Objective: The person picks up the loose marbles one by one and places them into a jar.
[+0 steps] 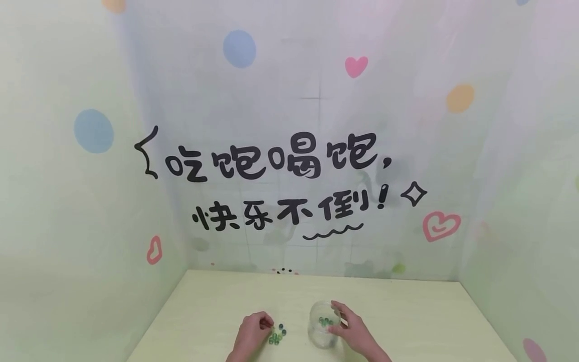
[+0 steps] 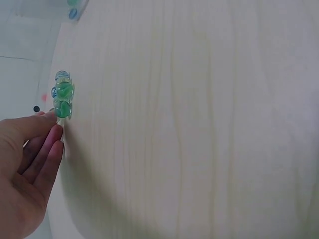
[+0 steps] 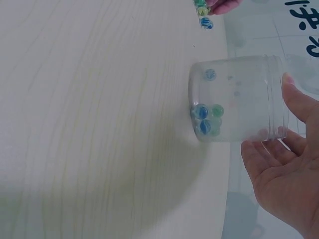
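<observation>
Several green and blue glass marbles [image 1: 277, 338] lie in a small cluster on the table; they also show as a stack of marbles [image 2: 63, 94] in the left wrist view. At the cluster's near-left edge my left hand [image 1: 254, 334] has its thumb and fingertips drawn together at a marble, which the fingers partly hide. To the right stands a clear plastic jar [image 3: 244, 99], upright on the table, with several blue and green marbles [image 3: 204, 117] on its bottom. My right hand [image 3: 289, 164] grips the jar near its rim, thumb on one side and fingers on the other.
The pale wood-grain table [image 1: 217, 296] ends at a back wall [image 1: 294, 256] with black lettering, hearts and coloured dots. Side walls [image 1: 68, 226] close in on the left and right. A gap of table separates the marbles from the jar.
</observation>
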Demonstrator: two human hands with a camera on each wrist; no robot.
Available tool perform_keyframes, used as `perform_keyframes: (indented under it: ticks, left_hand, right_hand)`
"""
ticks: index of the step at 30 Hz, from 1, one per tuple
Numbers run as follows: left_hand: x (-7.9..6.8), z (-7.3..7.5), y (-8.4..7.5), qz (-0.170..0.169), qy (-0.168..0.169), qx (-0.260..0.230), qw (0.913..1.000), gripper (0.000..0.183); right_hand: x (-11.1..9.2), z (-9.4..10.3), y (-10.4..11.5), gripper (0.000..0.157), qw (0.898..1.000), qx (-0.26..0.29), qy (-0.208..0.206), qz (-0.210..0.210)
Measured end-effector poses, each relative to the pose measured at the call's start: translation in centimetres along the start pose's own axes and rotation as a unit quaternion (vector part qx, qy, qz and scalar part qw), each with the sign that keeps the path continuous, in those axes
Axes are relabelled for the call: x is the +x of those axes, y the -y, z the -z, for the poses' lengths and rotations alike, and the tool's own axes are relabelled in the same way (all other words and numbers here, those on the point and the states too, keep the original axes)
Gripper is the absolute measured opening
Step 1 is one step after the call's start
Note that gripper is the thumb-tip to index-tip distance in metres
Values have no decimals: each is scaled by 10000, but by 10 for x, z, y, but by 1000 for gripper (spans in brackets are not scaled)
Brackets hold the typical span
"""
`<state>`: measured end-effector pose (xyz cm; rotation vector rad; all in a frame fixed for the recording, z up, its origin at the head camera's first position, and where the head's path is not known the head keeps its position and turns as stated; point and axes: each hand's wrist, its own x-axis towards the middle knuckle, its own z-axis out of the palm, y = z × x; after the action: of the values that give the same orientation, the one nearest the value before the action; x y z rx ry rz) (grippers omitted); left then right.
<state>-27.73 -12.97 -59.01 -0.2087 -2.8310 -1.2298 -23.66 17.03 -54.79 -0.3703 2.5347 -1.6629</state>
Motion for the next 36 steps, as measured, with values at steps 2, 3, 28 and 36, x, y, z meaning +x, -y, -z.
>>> perform_keyframes:
  ticks: [2,3,28,36]
  left_hand:
    - [0,1,0,53,-33,-82,9999,14]
    - [0,2,-1,92,-37,-140,9999,13]
    - [0,10,-8,322,-172,-319,9988,11]
    - [0,13,-14,37,-285,-433,9987,11]
  right_hand:
    - [1,1,2,70,10000,-10,-8,14]
    - [1,1,2,70,10000,-21,-14,20]
    - [1,-1,2,70,9999,-121,-105,-57]
    - [0,-1,6,69,9997,-172,-151,-96]
